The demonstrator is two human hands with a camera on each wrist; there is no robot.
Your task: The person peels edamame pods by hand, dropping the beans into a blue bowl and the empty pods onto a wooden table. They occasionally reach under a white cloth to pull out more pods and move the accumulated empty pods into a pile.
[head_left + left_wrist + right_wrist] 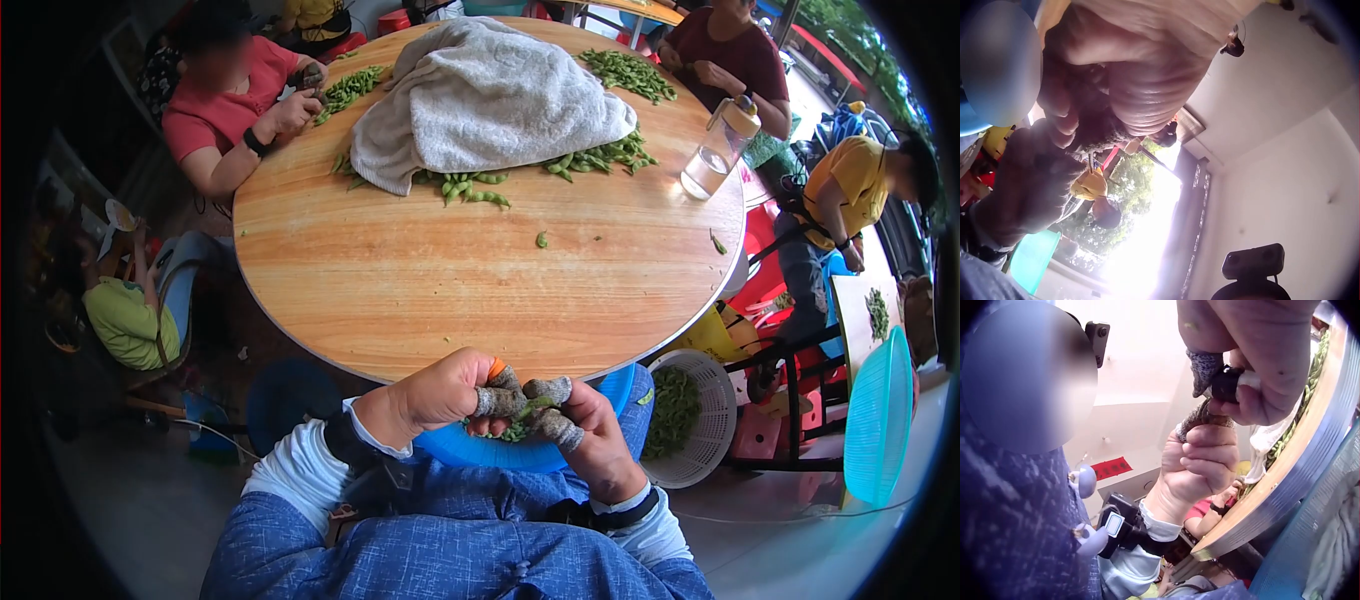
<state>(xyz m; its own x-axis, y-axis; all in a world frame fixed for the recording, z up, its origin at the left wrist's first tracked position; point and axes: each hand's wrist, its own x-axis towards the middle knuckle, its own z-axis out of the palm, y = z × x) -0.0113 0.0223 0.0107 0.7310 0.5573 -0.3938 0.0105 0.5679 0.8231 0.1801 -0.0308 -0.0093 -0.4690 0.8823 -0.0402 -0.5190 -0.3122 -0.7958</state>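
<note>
Both hands meet above a blue basin (520, 455) at the lap in the head view. Grey knitted covers wrap several fingertips. The left hand (440, 395) pinches a green pod (538, 404) from one side, and the right hand (600, 440) pinches it from the other. Green beans lie in the basin below. In the left wrist view the left hand (1141, 69) is close and dark, its fingers curled near the right hand (1032, 181). The right wrist view has the right hand (1260, 356) above the left hand (1200, 456), fingertips together; the pod is hidden there.
A round wooden table (480, 270) stands ahead, with a grey towel (490, 105), piles of pods (625, 75) and a bottle (720, 150). A white basket (690, 410) of pods is at the right, beyond it a turquoise basket (878, 420). Several people sit around.
</note>
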